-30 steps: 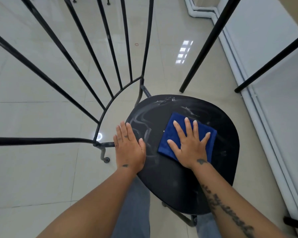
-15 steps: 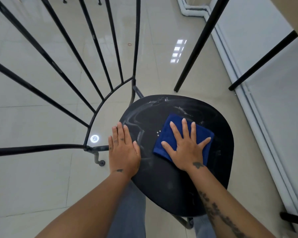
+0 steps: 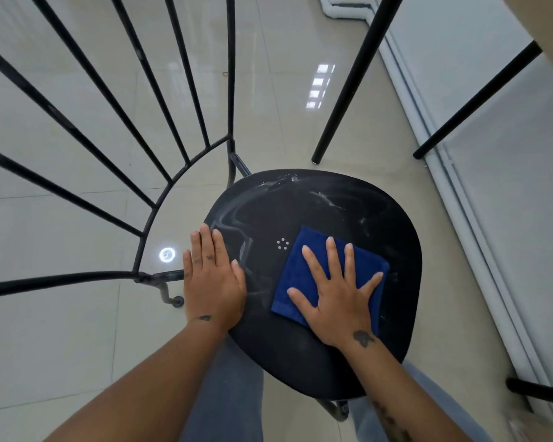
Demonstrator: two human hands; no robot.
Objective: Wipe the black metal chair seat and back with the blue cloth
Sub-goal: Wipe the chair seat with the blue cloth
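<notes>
Hands at work on a black metal chair: the right hand point(image 3: 336, 298), fingers spread and straight, presses the folded blue cloth point(image 3: 292, 269) flat on the right half of the seat point(image 3: 300, 205), gripping nothing. The left hand point(image 3: 213, 279) lies flat, fingers together, on the seat's left edge, beside the fanned back bars point(image 3: 186, 154). Cloth and hand have slid right over the past second, uncovering a ring of small pale dots point(image 3: 282, 243) at the seat's centre. Whitish smears point(image 3: 233, 215) streak the far and left parts. Two black legs point(image 3: 348, 84) stand on the tiled floor point(image 3: 61, 330) beyond.
</notes>
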